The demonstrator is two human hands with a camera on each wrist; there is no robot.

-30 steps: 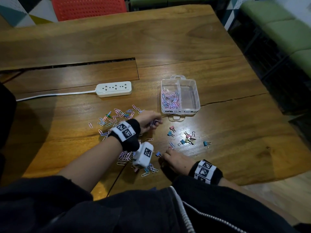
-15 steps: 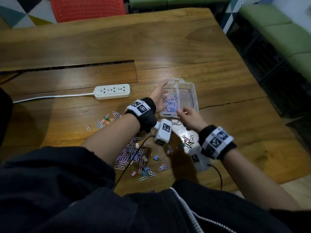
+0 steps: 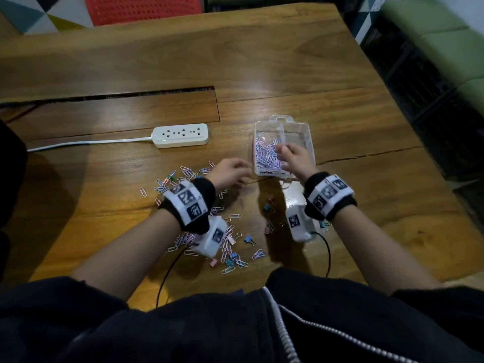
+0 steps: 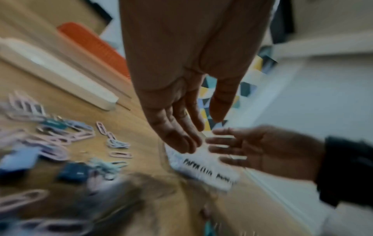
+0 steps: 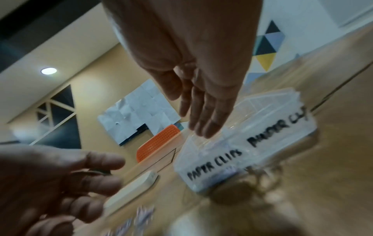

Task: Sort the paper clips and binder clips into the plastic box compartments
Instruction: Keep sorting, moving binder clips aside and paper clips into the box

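A clear plastic box (image 3: pixel 309 138) stands on the wooden table; its left compartment holds a heap of pink and blue paper clips (image 3: pixel 264 155). Its front wall (image 5: pixel 282 127) is lettered "PAPER CLIPS" and "BINDER CLIPS". My right hand (image 3: pixel 292 158) hovers over the box's near middle, fingers straight and empty (image 5: pixel 189 115). Just left of the box, my left hand (image 3: pixel 230 170) hangs with straight, empty fingers (image 4: pixel 201 132). Loose paper clips (image 3: pixel 188 174) lie left of and under my left wrist. Small binder clips (image 3: pixel 250 239) lie between my forearms.
A white power strip (image 3: pixel 180 134) with its cord lies left of the box. Behind it a long cable slot (image 3: pixel 117 94) cuts the tabletop. An orange chair (image 3: pixel 141 7) stands at the far edge. The table's right edge (image 3: pixel 429 163) drops off close to the box.
Both hands rose from the clips on the table to the box. Since half a second ago my left hand has drawn back left of the box, and my right hand has opened over it.
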